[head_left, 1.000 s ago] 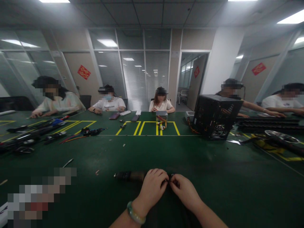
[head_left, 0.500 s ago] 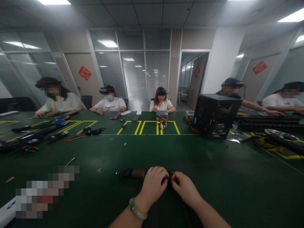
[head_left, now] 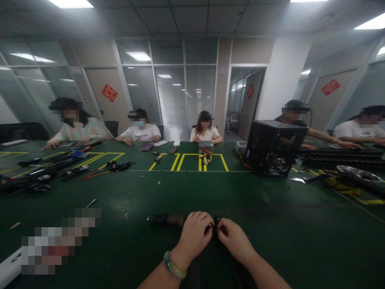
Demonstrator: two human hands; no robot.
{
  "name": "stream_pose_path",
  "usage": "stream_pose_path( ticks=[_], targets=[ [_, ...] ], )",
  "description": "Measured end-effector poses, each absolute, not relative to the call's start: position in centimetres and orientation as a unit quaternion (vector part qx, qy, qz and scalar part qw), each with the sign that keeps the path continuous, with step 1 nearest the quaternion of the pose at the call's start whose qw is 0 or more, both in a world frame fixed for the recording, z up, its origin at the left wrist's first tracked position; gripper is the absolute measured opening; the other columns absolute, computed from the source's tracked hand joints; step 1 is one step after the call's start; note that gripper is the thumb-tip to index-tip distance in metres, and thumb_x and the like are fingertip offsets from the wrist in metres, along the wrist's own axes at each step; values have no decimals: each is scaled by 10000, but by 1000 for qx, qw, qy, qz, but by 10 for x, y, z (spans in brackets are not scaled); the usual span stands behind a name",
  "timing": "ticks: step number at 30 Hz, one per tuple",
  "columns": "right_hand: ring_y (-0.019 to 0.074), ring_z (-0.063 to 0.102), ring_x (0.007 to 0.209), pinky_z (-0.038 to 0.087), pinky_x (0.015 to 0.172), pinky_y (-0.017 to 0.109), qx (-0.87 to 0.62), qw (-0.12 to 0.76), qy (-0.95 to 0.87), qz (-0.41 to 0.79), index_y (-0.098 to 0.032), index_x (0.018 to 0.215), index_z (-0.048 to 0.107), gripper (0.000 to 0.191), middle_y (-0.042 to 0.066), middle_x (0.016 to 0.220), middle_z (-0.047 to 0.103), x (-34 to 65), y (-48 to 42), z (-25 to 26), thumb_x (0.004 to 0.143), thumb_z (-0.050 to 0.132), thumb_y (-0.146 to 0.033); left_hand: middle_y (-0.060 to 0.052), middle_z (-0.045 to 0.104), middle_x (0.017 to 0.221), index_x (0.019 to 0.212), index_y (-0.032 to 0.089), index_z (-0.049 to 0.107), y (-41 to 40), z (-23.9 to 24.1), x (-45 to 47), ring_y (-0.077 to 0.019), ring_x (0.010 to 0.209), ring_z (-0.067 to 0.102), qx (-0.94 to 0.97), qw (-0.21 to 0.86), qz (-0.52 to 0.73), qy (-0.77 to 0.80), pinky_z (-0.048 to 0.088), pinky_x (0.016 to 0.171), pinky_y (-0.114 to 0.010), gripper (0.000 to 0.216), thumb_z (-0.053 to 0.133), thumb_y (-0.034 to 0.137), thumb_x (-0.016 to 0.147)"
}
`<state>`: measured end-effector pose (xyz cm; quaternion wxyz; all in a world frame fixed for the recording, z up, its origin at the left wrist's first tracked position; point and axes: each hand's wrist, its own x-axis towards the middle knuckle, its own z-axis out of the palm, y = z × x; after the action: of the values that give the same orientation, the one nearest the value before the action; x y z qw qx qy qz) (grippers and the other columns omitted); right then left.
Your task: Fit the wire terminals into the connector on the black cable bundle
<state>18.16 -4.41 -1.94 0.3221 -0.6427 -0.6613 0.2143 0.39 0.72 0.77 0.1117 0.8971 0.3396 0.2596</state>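
Observation:
Close in front of me on the green table lies a dark cylinder-shaped thing [head_left: 173, 220], with a brownish middle section and a small metal tip at its left end. My left hand [head_left: 195, 233] is closed over its right part, palm down, a greenish bangle [head_left: 173, 265] on the wrist. Just beside it, my right hand [head_left: 236, 239] pinches with bent fingers at the thing's right end. What lies between those fingertips is hidden. The two hands almost touch, and dark shapes below them are hard to make out.
A black computer case [head_left: 272, 148] stands at the right. Bundles of dark parts and wires [head_left: 110, 166] lie at the left, near a thin metal tool [head_left: 92, 202]. A power supply box [head_left: 206, 145] sits across the table, where several people are seated.
The view has shifted slightly. My hands keep nearly the same grip and place, and the dark cylinder has not visibly moved.

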Motion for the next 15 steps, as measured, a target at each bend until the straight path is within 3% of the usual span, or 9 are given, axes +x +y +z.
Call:
stream_pose_path(
  ticks=[15],
  targets=[
    [158, 581, 713, 378, 634, 232, -646, 323, -654, 227, -214, 830, 620, 80, -5, 790, 632, 180, -42, -16, 844, 541, -217, 1, 630, 963, 898, 237, 603, 11, 9, 5, -199, 958, 543, 897, 129, 249, 342, 359, 893, -351, 125, 573, 141, 823]
  ],
)
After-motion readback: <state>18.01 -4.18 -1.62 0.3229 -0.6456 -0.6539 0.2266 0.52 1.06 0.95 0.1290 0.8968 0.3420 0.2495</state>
